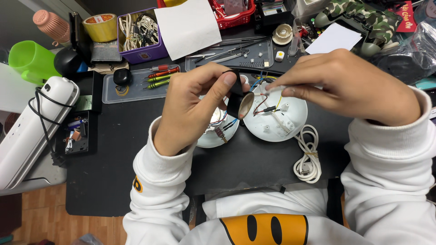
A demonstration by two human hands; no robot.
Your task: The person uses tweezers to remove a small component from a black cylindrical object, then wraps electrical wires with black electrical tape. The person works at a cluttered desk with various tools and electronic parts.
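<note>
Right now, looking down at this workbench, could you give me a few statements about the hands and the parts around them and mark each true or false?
1. The left hand pinches a small black part with a round metallic face. True.
2. The right hand holds a screwdriver. False: its fingers pinch thin wires above the opened white round plastic shell.
3. A coiled white cable lies to the right of that shell. True.
4. The bright green plastic cup stands between the two hands. False: it sits at the far left edge of the desk.
5. A purple box of tangled cables stands at the back of the desk. True.
</note>
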